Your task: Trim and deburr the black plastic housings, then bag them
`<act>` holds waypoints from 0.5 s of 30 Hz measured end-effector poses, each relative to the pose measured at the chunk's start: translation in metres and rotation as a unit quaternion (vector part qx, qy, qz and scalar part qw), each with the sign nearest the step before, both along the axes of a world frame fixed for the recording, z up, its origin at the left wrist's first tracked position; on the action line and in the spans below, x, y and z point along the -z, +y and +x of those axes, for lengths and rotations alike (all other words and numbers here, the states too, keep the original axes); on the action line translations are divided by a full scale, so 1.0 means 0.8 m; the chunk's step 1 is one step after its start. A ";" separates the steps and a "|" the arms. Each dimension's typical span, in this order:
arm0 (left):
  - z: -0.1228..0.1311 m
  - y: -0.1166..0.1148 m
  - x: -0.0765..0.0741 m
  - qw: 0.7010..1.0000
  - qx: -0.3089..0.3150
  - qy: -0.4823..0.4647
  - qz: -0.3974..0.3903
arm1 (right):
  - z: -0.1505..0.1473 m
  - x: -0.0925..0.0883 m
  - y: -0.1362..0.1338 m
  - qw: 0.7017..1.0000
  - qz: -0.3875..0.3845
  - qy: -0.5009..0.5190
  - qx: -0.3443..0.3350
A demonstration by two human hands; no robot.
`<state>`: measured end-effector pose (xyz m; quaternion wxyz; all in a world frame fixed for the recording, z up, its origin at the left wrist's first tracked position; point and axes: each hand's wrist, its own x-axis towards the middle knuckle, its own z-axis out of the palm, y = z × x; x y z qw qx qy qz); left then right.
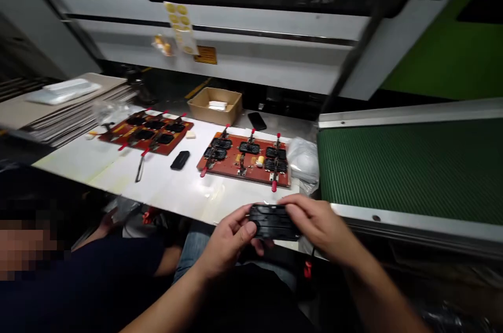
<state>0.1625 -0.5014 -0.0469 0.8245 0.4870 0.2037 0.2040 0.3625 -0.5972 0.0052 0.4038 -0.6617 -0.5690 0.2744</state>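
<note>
Both my hands hold one black plastic part point(271, 221) over the near edge of the white table point(173, 191). My left hand point(228, 241) grips its left end, thumb on top. My right hand point(318, 225) closes over its right end. Just beyond lies a red-brown fixture board point(245, 159) with red-handled clamps and several black parts seated in it. A second fixture board point(147, 131) of the same kind lies farther left. A loose black part point(180, 159) rests between the two boards.
A green conveyor belt point(408, 165) runs along the right. A cardboard box point(215, 105), a phone point(257, 121) and a clear plastic bag point(304, 161) sit on the table. Stacked sheets point(66, 108) lie far left. Another person in a dark sleeve point(94, 280) sits at my left.
</note>
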 end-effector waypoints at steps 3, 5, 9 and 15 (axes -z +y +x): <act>-0.009 0.018 -0.003 0.996 -0.057 0.072 -0.002 | -0.018 0.053 0.002 0.990 -0.025 0.130 0.051; -0.021 0.034 0.005 0.989 -0.106 0.105 0.001 | -0.035 0.104 0.018 0.979 -0.032 0.182 0.091; -0.048 0.096 0.033 0.958 -0.203 0.183 0.088 | -0.075 0.201 0.041 0.991 -0.039 0.079 0.102; -0.041 0.242 0.066 0.892 -0.313 0.241 0.220 | -0.111 0.258 0.042 0.987 0.021 -0.059 0.148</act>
